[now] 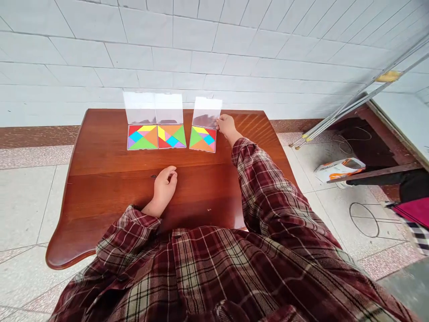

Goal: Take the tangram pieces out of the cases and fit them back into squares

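Note:
Three tangram boxes lie along the far part of a brown wooden table [110, 183], their clear lids raised. The left tangram box [142, 137] and the middle tangram box [172, 136] stand side by side, touching. Across a small gap is the right tangram box [203, 139], turned slightly. Each is filled with flat red, yellow, blue, green, orange and purple pieces. My right hand [228, 126] pinches the right edge of the right box near its lid [207, 112]. Nearer my body, my left hand [165, 185] rests on the table with curled fingers, nothing visible in it.
Behind the table rises a white tiled wall [187, 67]. To the right, metal crutches [338, 109] lean over the floor. A white and orange carton [340, 170] and a round wire frame [364, 220] are also there, with part of a person in dark clothing.

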Motion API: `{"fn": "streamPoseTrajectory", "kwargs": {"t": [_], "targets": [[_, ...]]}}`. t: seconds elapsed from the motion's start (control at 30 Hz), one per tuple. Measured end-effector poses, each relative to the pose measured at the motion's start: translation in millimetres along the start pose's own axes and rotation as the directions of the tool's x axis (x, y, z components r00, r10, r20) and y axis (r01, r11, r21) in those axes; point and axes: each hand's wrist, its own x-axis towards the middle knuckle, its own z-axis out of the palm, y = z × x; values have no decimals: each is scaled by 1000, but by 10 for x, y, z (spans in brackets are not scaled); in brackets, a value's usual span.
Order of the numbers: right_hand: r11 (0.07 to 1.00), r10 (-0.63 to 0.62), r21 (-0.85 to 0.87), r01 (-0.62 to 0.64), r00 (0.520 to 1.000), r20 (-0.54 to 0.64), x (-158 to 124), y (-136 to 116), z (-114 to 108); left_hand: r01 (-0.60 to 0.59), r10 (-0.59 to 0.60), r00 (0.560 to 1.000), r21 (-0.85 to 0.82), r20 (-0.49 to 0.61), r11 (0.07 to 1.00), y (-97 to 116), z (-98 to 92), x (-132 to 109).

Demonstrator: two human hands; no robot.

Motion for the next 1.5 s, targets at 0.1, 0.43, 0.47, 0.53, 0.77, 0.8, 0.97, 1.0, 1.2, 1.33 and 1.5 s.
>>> {"fn": "streamPoseTrajectory", "kwargs": {"t": [0.1,0.43,0.47,0.53,0.77,0.8,0.97,1.0,1.2,1.33,1.5], "targets": [[1000,-20,-12,20,999,34,212,-48,183,-2,2,1000,-4,19,1000,8,-5,-29],[1000,-2,-17,2,999,45,339,-78,370,4,-3,1000,-39,31,999,59,-9,-72],[1000,-2,-20,2,999,41,339,-76,373,4,-3,1000,-44,29,999,63,-7,-72],[1000,3,-17,-2,999,38,337,-75,379,4,-3,1000,-49,26,999,66,-2,-68],[1000,18,-1,-18,999,30,310,-87,392,9,-7,1000,-47,30,999,52,8,-71],[1000,21,1,-21,999,27,307,-88,395,9,-8,1000,-46,29,999,54,8,-72],[999,35,18,-35,999,23,289,-86,403,7,-6,1000,-45,22,999,79,-2,-62],[999,36,19,-36,999,18,281,-84,396,8,-6,1000,-49,23,999,83,-4,-59],[998,41,40,-39,997,-66,0,-78,290,40,-40,999,-100,8,994,93,20,-75],[993,36,109,-40,999,31,-620,-72,188,58,-65,997,-132,-46,990,34,-83,32],[984,-37,174,-31,927,374,-1817,120,-20,0,41,948,129,-316,992,-270,-653,619]]}}
